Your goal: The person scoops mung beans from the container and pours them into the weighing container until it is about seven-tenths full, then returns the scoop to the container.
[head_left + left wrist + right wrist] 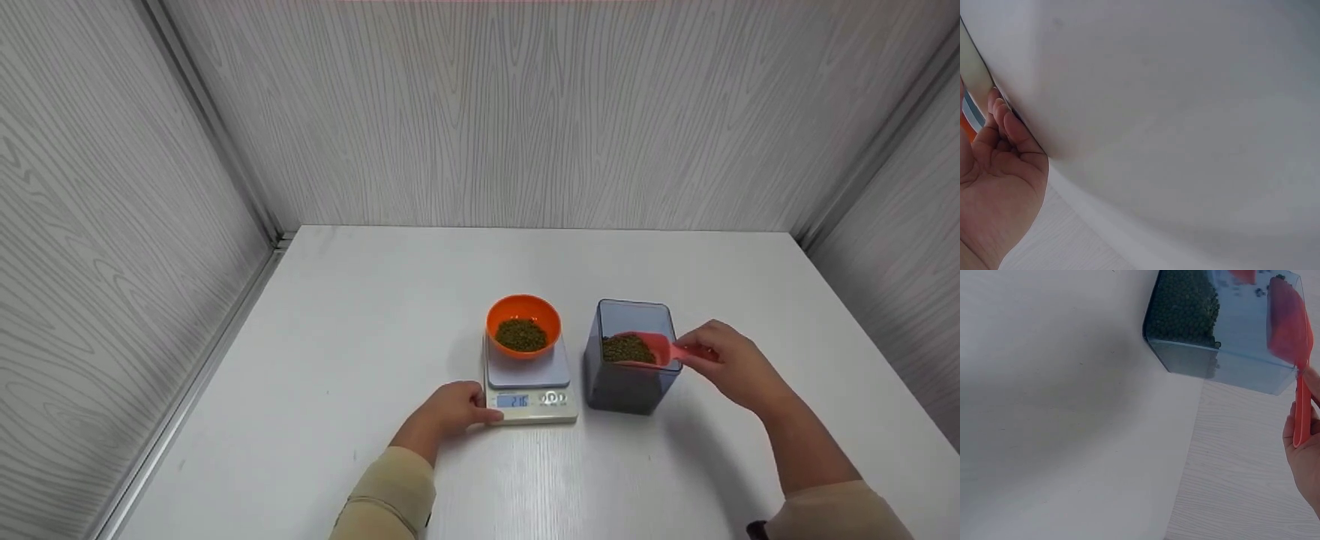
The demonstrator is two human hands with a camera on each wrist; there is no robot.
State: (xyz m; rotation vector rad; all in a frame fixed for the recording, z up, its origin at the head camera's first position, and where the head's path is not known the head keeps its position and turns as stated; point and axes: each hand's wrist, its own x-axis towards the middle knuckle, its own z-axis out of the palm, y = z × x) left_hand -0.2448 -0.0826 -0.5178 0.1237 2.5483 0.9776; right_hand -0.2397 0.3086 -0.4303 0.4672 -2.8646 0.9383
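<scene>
One left hand (452,409), bare, is gripping the near left corner of a kitchen scale (536,413), its thumb lying along the front edge and its fingers curling against the side. One sleeve (390,487), beige, is covering the forearm behind that hand. The scale is sitting flat on a white worktop (375,300), just to the right of the left hand, its display (514,401) glowing with digits that are seemingly reading 216, and its round buttons (553,398) lining up beside them. One bowl (523,306), orange, is standing upright on the scale's platform (551,373), beyond the left hand and between the two hands; it is holding a heap of green-brown granules (522,335). One right hand (731,364), bare, is pinching the handle of a red scoop (661,349) between thumb and fingers. The scoop is pointing leftward from that hand, its loaded end lying within the mouth of a container and carrying more granules (628,349). The container (622,391), square, tall and see-through, is standing upright just to the left of the right hand, near the scale but apart from it; more of the granules are filling part of its inside. One sleeve (836,514), also beige, is covering the right forearm, a dark band (757,529) showing beside it. Pale wood-grain panels (525,112) are rising beyond both hands.
</scene>
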